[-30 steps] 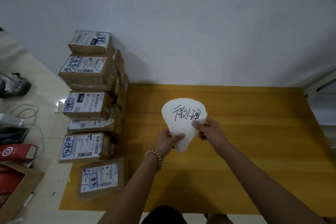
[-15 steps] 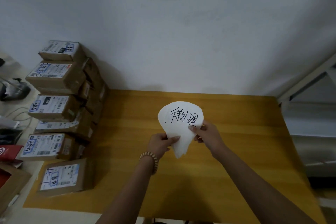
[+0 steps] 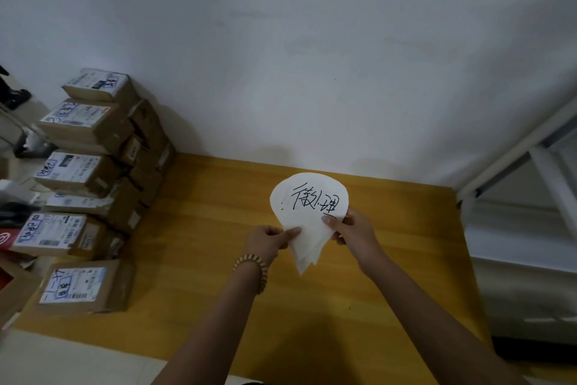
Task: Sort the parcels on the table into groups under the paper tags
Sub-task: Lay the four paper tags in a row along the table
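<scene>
A fan-shaped stack of white paper tags (image 3: 307, 216) is held above the yellow wooden table (image 3: 203, 244); the top tag carries black handwriting. My left hand (image 3: 268, 239) pinches the stack's lower left edge and wears a bead bracelet. My right hand (image 3: 352, 228) grips its right edge with the thumb on top. Several brown cardboard parcels (image 3: 81, 178) with white shipping labels are stacked along the table's left end, and one parcel (image 3: 84, 286) lies flat nearest me.
A white wall (image 3: 296, 56) stands right behind the table. A white metal frame (image 3: 515, 153) is at the right. Dark items, a red object (image 3: 4, 241) and an open cardboard box (image 3: 12, 291) sit on the floor beyond the left end.
The view has shifted right and up, so the parcels sit further left in frame. Both hands keep the same hold on the tags, which have barely moved.
</scene>
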